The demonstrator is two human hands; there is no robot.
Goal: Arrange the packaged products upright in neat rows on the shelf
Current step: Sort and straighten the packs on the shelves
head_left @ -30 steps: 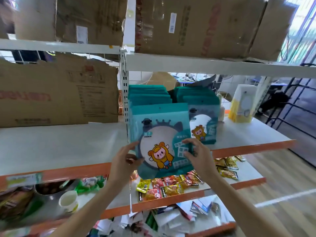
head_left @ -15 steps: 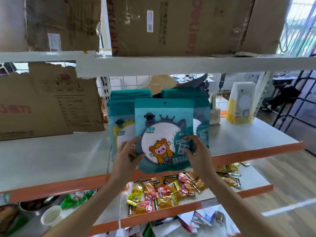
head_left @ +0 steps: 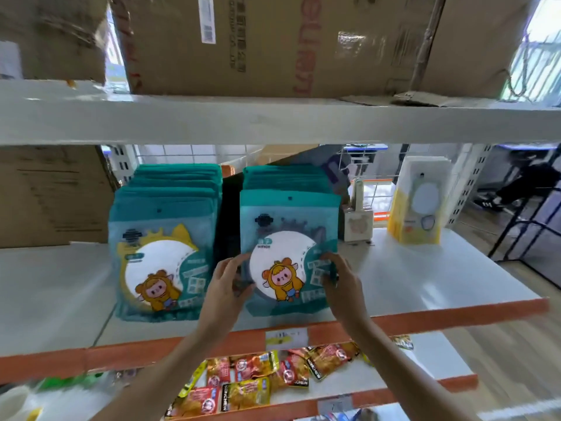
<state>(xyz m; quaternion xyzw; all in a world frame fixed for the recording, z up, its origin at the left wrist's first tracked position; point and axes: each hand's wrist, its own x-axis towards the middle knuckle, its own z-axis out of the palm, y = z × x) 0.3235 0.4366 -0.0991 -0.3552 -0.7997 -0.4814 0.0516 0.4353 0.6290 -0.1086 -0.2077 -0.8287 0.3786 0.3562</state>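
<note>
Both hands, the left hand (head_left: 226,287) and the right hand (head_left: 341,282), pinch the side edges of the teal pouch (head_left: 288,253) between them; it looks light and flexible, so holding it by the edges low down seems best.

Glossy plastic film on the teal pouch (head_left: 288,253) pinched between the fingers (head_left: 329,262), slick with a bit of glare. Same shiny film on the pouch row (head_left: 164,256) just left of the fingers. Smooth matt white shelf board (head_left: 425,278) underneath, painted orange metal lip (head_left: 455,314). Rough brown corrugated cardboard boxes (head_left: 273,47) way above. Crinkly foil-look snack packets (head_left: 252,381) below.
</note>
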